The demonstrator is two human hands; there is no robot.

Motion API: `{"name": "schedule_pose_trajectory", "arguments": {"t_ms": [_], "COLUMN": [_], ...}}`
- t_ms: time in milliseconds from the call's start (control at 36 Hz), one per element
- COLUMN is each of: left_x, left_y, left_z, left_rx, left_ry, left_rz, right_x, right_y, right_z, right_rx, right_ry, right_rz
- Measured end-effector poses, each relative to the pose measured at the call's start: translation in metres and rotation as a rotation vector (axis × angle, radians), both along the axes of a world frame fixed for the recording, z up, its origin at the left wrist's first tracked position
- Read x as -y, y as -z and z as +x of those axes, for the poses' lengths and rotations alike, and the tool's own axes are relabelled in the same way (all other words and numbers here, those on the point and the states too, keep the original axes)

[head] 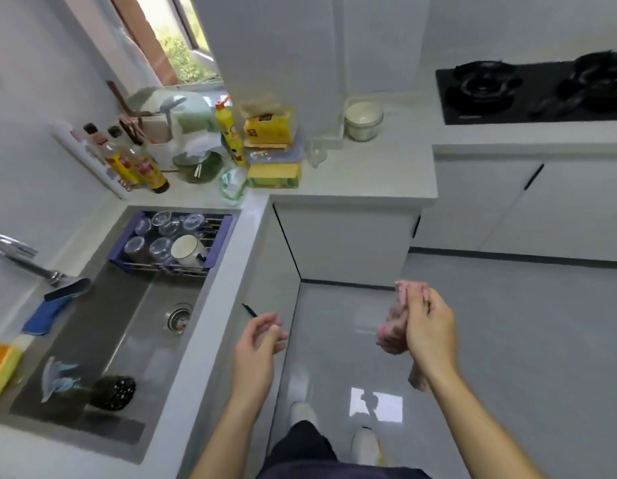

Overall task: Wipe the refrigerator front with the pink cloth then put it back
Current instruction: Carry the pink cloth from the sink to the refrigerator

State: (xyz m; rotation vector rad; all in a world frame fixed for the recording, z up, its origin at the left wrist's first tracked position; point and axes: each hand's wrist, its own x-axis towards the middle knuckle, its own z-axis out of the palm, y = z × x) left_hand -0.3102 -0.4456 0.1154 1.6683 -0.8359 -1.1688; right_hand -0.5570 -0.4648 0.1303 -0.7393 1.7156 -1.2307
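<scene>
My right hand grips the pink cloth, bunched up and hanging over the grey floor at the lower right; a tail of the cloth shows below my wrist. My left hand floats in front of the white cabinet below the sink counter, fingers loosely curled and apart, holding nothing. No refrigerator is in view.
A grey sink on the left holds a dish rack of glasses, a blue cloth and a faucet. Bottles and yellow packages crowd the corner counter. A black gas stove sits at the upper right.
</scene>
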Motion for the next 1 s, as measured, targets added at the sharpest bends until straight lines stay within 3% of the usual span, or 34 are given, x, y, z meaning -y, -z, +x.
{"name": "schedule_pose_trajectory", "arguments": {"t_ms": [167, 444, 778, 1000], "left_x": [0.061, 0.194, 0.322, 0.353], "left_y": [-0.013, 0.007, 0.009, 0.014], "left_z": [-0.049, -0.12, -0.196, -0.242], "left_rx": [-0.052, -0.116, -0.057, -0.1], "left_ry": [0.155, 0.49, 0.965, 1.042], "left_rz": [-0.009, 0.137, 0.257, 0.298], "right_x": [0.016, 0.061, 0.102, 0.101], "right_y": [-0.004, -0.001, -0.009, -0.001], "right_z": [-0.048, -0.1, -0.13, -0.148], "right_rx": [-0.088, -0.1, -0.192, -0.214], "right_ry": [0.143, 0.466, 0.807, 0.945], "right_rz": [0.024, 0.032, 0.095, 0.135]}}
